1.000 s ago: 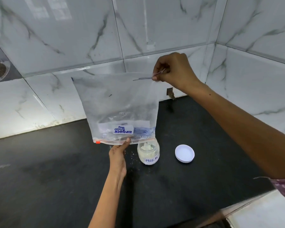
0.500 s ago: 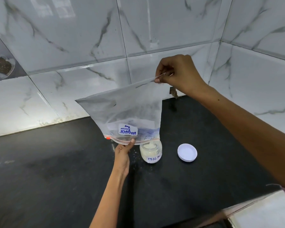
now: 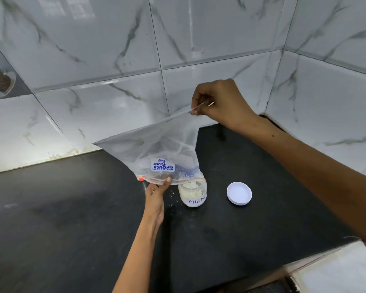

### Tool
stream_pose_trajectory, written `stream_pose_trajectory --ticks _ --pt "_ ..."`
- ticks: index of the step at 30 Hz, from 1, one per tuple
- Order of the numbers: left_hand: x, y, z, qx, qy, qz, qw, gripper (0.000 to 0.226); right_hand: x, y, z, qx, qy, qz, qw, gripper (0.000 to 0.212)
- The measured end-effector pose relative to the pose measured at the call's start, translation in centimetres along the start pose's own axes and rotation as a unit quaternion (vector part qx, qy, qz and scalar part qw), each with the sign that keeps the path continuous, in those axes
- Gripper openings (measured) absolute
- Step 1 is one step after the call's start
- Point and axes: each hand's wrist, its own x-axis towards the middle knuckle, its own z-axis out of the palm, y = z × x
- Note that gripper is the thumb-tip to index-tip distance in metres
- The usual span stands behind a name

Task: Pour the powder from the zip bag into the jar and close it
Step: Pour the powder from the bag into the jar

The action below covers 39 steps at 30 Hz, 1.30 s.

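While the zip bag hangs inverted, entries as follows.

Zip bag [image 3: 156,149]: clear plastic, upside down, printed label reading inverted; zip mouth lowest, sealed bottom edge highest. Little powder visible inside.
Long axis of bag: runs on a slant from the raised corner at upper right down to the mouth, which sits right over the jar opening.
Right hand [image 3: 222,102]: grip pinched on the bag's raised bottom corner, held high above the bench and toward the back corner of the walls.
Left hand [image 3: 156,192]: grip pinches the zip edge from below, thumb on the strip, just left of the jar.
Jar [image 3: 192,194]: small, clear, marked "MILK", upright on the bench toward its back right area, holding pale powder to a good height; mouth uncovered, the bag's mouth touching or just above it.
Lid [image 3: 239,193]: white, round, lying flat on the bench just right of the jar, apart from it.
Bench [image 3: 72,218]: dark stone; scattered powder grains [image 3: 172,199] between left hand and jar.
Governing relation: lid lies on the right hand's side of the jar, so that hand is judged the nearer one for capping once it lets go of the bag.
Stage, as judged: pouring nearly finished; closing not yet done.
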Motion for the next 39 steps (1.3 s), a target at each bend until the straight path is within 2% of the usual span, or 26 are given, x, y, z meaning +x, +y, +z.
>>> stream_pose_trajectory --ticks 2,5,10,16,19,22,25,28,35,39 --pt "0.1 -0.1 -0.2 -0.001 0.000 0.005 1.000 0.032 0.1 0.1 0.1 0.006 0.011 0.004 1.000 0.007" --pt "-0.1 -0.1 -0.3 -0.007 -0.003 0.016 1.000 0.032 0.3 0.0 -0.2 -0.018 -0.017 0.010 1.000 0.009" --pt "-0.1 0.0 -0.1 -0.002 -0.017 0.019 1.000 0.037 1.1 0.3 -1.0 -0.109 -0.134 0.032 0.984 0.026" --pt "-0.1 0.3 0.1 0.018 0.015 0.040 0.999 0.045 1.9 0.0 -0.3 -0.096 -0.031 0.027 0.995 0.008" --pt "-0.1 0.4 -0.1 0.019 0.028 0.047 0.998 0.042 1.7 0.0 0.4 -0.101 -0.040 0.017 0.994 0.007" --pt "-0.1 0.5 -0.4 0.016 0.035 0.044 0.998 0.039 1.6 0.1 0.6 -0.082 -0.008 0.024 0.996 0.006" --pt "-0.3 0.2 -0.6 0.022 0.038 0.034 0.998 0.036 1.2 0.2 1.2 -0.124 -0.061 0.010 0.990 0.011" --pt "-0.6 0.0 -0.6 0.028 0.040 0.032 0.998 0.033 1.1 0.5 1.1 -0.109 -0.023 0.020 0.994 0.015" --pt "-0.2 -0.6 -0.5 0.030 0.040 0.041 0.998 0.040 1.0 0.9 0.0 -0.109 -0.053 0.043 0.992 0.025" --pt "0.0 -0.8 -0.5 0.023 0.041 0.047 0.998 0.037 0.9 0.4 -0.5 -0.094 -0.070 0.037 0.992 0.033"
